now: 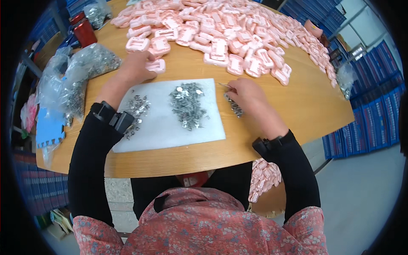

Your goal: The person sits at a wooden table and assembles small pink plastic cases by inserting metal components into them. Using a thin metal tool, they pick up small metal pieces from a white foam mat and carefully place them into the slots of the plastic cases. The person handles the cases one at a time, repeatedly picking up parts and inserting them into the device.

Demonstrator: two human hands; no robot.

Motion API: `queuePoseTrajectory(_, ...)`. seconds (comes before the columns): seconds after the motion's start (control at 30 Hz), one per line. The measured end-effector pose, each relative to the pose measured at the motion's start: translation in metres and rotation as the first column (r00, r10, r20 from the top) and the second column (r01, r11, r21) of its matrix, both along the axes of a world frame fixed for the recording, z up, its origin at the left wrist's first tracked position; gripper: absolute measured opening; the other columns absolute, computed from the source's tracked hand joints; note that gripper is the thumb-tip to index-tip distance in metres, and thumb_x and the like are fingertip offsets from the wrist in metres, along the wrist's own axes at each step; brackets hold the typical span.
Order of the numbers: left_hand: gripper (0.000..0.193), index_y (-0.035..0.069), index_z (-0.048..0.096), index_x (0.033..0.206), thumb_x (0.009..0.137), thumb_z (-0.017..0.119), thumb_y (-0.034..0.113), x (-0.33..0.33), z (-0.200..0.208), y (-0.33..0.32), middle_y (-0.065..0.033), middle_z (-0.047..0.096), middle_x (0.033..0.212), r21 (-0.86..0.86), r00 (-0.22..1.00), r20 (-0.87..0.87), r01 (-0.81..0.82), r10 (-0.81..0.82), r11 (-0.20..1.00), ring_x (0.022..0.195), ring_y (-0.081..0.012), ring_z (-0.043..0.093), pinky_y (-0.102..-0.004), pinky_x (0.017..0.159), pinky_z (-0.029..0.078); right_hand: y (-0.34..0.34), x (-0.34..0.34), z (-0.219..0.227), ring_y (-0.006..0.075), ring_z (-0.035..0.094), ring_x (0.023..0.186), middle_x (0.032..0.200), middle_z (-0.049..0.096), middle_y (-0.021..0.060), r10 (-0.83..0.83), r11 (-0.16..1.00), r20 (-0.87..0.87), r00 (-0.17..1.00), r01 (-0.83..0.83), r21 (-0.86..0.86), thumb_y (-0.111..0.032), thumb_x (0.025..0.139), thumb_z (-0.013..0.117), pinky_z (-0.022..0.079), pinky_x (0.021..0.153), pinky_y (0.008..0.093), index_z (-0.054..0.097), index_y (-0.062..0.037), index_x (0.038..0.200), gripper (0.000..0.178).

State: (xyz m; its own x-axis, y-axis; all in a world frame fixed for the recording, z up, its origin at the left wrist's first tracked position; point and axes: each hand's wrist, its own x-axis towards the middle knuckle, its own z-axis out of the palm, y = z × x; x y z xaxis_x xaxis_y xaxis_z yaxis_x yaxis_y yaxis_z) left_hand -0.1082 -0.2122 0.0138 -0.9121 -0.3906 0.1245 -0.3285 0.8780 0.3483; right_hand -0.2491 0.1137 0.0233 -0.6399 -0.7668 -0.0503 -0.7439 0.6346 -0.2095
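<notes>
Yellow-brown wooden table: left hand, fingers apart, straddles a rounded pink plastic case, likely a pick-up needing a gentle squeeze; right hand's fingers pinch a slim silvery tool

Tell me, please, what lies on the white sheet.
On the white sheet lie a loose scatter of silvery pieces and, right of it, a denser pile, which largely hides the surface beneath.

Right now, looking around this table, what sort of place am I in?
Probably a small-parts workshop: many similar pink pieces lie heaped on the wooden table, little metal parts sit in piles on a white sheet, and blue bins or trays are stacked nearby.
</notes>
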Motion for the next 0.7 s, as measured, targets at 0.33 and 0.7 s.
queuePoseTrajectory(0.33, 0.057, 0.003, 0.066, 0.116, 0.064, 0.078, 0.021, 0.002, 0.016, -0.004, -0.0152, 0.07, 0.107, 0.201, 0.974, 0.223, -0.075, 0.029, 0.977, 0.098, -0.0251, 0.068, -0.0332, 0.084, 0.053, 0.008, 0.015, 0.01, 0.0145, 0.055, 0.065, 0.072, 0.059, 0.0043, 0.007, 0.91, 0.266, 0.964, 0.104, -0.401, -0.012, 0.081, 0.07, 0.046, 0.061, 0.0299, 0.062, -0.003, 0.086, 0.013)
queuePoseTrajectory(0.7, 0.062, 0.003, 0.059, 0.127, 0.068, 0.074, 0.018, 0.004, 0.026, 0.013, -0.0182, 0.065, 0.121, 0.154, 0.985, 0.158, 0.043, -0.067, 0.987, 0.106, -0.0277, 0.065, -0.036, 0.088, 0.052, 0.043, 0.051, 0.003, 0.0025, 0.041, 0.067, 0.074, 0.048, -0.0068, 0.091, 0.79, 0.577, 0.812, 0.294, -0.538, -0.008, 0.087, 0.069, 0.036, 0.06, 0.0205, 0.059, -0.0021, 0.085, 0.012)
